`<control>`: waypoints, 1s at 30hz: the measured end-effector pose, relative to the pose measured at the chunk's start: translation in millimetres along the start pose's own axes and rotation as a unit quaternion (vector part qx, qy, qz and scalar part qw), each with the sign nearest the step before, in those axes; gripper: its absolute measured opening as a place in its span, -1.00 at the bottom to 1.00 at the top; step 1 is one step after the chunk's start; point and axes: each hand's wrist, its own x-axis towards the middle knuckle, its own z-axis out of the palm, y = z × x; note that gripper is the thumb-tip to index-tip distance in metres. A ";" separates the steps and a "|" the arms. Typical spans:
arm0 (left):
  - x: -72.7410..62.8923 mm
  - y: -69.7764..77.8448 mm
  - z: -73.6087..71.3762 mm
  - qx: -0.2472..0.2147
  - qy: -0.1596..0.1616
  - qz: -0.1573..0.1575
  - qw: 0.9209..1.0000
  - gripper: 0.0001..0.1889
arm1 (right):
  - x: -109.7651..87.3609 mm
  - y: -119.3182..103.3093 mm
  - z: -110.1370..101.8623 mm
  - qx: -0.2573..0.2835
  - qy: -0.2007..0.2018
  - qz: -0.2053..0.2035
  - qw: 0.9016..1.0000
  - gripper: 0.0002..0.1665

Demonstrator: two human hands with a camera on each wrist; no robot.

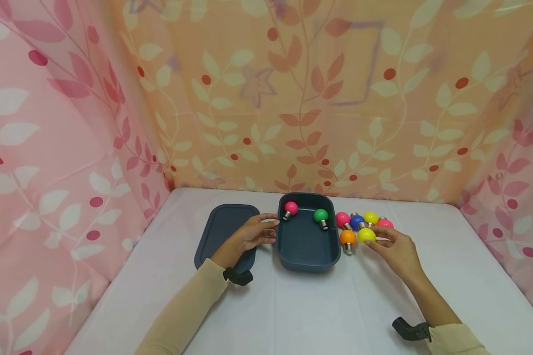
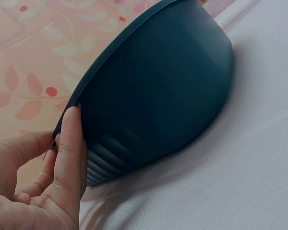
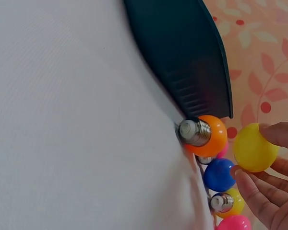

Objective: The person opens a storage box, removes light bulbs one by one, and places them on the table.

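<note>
White table [image 1: 293,315], apparently cloth-covered, flat dark lid [image 1: 224,227], dark container [image 1: 308,256], coloured bulbs [image 1: 357,220] just beside it

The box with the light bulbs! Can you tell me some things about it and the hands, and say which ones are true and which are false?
1. A pink bulb and a green bulb lie in the box. True.
2. The right hand holds an orange bulb. False: it holds a yellow bulb; the orange bulb lies beside the box.
3. The left hand touches the box. True.
4. The lid is on the box. False: it lies to the left, on the white table.
5. A blue bulb is outside the box. True.
</note>
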 end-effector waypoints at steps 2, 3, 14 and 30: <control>0.2 1.0 -0.3 0.003 -0.001 0.002 1.000 -0.62 | 2.2 1.9 0.6 0.000 -0.004 0.004 1.000 -0.30; 0.3 1.5 -0.6 0.002 -0.001 0.002 1.000 -0.62 | 3.1 2.7 1.0 -0.002 -0.005 0.005 1.000 -0.30; -0.6 0.7 -0.1 -0.003 -0.011 0.006 1.000 -0.65 | 8.1 20.0 7.0 -0.020 -0.021 0.010 1.000 -0.35; -0.5 -0.2 0.8 -0.007 -0.011 0.006 1.000 -0.64 | 7.4 25.8 14.7 -0.020 -0.030 0.020 0.999 -0.39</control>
